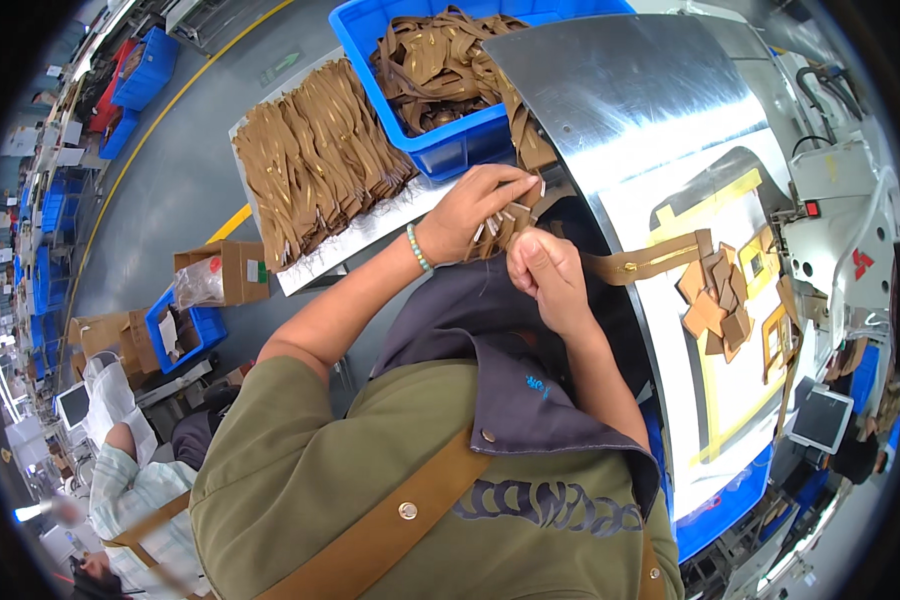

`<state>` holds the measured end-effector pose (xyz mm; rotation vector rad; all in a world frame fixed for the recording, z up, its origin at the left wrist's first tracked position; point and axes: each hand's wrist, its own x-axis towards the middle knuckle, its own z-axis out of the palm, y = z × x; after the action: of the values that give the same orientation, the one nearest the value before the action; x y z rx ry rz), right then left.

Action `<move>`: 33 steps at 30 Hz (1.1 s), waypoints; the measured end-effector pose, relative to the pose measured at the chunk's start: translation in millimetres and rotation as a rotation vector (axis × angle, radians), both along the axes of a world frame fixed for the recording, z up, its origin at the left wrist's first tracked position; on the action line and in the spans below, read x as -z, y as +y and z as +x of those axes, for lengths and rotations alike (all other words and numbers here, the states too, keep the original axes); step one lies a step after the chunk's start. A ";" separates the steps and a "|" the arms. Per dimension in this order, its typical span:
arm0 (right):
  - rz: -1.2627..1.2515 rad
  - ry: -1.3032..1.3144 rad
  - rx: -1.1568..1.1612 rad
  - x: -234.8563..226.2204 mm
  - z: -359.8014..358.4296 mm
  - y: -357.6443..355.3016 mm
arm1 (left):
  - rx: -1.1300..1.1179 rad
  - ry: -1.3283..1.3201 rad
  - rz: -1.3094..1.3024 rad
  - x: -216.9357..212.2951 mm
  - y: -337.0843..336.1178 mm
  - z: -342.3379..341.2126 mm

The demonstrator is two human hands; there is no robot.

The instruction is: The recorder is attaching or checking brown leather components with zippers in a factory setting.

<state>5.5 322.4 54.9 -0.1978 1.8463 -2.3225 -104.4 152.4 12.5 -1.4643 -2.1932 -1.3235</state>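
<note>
1. The bin [440,150] stands at the far end of the machine table [610,90], against its left edge — loose straps [440,60] lie in it.
2. The tray [370,235] lies left of the bin; strap bundles [315,160] lie on it in rows.
3. Both hands — left hand [470,212], right hand [548,275] — meet at the table's left edge, just before the bin.
4. Cut pieces [715,300] lie on the table, right of the hands.
5. The carton [232,270] stands on the floor, left of the tray.

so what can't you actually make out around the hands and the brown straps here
Head view only:
- Left hand fingertips: buried in the bundle of brown leather straps.
- Right hand grip: thumb side hidden by its own knuckles.
- Blue plastic crate: bottom covered by tangled straps.
- Small brown leather pieces: too small to tell shapes.
</note>
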 end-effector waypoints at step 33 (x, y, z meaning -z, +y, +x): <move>-0.112 -0.333 -0.061 18.8 -13.6 -85.5 | -0.087 -0.331 -0.150 -16.3 -123.3 55.2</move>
<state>-8.1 236.9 36.1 0.1118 1.5324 -2.2553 -49.2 29.1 28.7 -1.2523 -2.5809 -1.4899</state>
